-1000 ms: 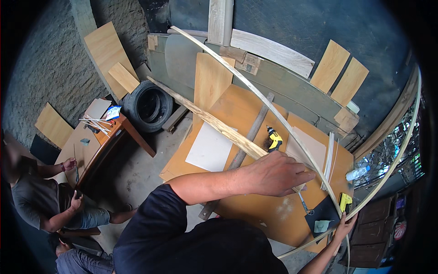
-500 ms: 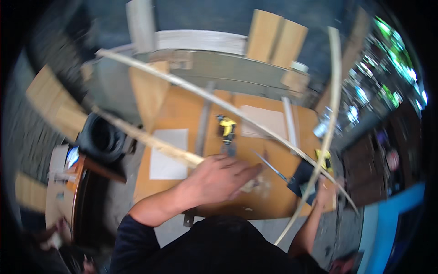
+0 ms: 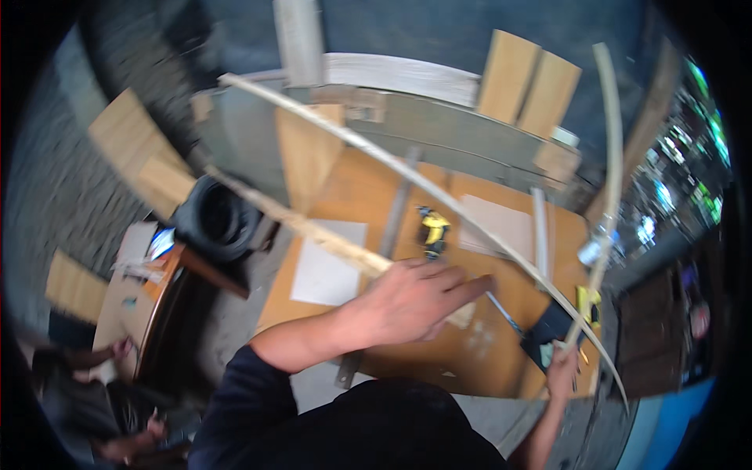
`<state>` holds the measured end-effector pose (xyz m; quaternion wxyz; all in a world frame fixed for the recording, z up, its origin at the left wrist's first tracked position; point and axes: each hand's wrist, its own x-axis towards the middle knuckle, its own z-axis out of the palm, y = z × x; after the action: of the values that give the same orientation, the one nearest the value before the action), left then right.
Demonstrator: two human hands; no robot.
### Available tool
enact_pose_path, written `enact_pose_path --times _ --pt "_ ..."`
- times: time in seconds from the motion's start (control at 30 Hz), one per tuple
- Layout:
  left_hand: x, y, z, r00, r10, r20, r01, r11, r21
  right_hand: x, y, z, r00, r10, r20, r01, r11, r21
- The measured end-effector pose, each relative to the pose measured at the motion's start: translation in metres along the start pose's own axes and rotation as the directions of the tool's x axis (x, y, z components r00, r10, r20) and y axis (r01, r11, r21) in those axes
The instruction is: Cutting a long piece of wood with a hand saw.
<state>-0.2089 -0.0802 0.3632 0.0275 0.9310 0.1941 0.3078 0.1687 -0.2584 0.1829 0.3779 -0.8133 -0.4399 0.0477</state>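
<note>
My left hand (image 3: 415,301) is closed over a rough pale wooden plank (image 3: 329,239) angled across the orange table (image 3: 427,364). At the table's right side, my right hand (image 3: 561,368) grips a bowed light wooden strip (image 3: 611,157) that rises to the upper right. A second long strip (image 3: 360,145) crosses it diagonally near that hand. A yellow-and-black drill (image 3: 433,233) lies beyond my left hand. A dark sheet (image 3: 540,341) and a yellow tool (image 3: 591,301) are beside my right hand; a thin metal tool (image 3: 505,313) lies between both hands. The picture is blurred.
A white sheet (image 3: 321,274) is on the table. At left are tyres (image 3: 215,219), a smaller cluttered table (image 3: 125,305) and a seated person (image 3: 90,407). Boards (image 3: 505,74) lean against the back wall. A dark cabinet (image 3: 650,329) stands at the right.
The whole view has turned and blurred. The bowed strip in my right hand stands more upright in the picture than a second ago. Both hands keep their grips.
</note>
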Motion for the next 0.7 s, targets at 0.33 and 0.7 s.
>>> enact_pose_path --times 0.33,0.7 --pt "-0.044 -0.069 -0.036 0.990 0.083 -0.111 -0.069 0.990 0.125 -0.013 -0.114 -0.066 0.980 0.028 0.195 -0.125 0.852 0.508" --pt "-0.049 -0.009 -0.255 0.803 0.354 -0.479 0.092 0.722 0.686 -0.033 -0.145 -0.054 0.949 -0.142 0.280 -0.057 0.800 0.597"
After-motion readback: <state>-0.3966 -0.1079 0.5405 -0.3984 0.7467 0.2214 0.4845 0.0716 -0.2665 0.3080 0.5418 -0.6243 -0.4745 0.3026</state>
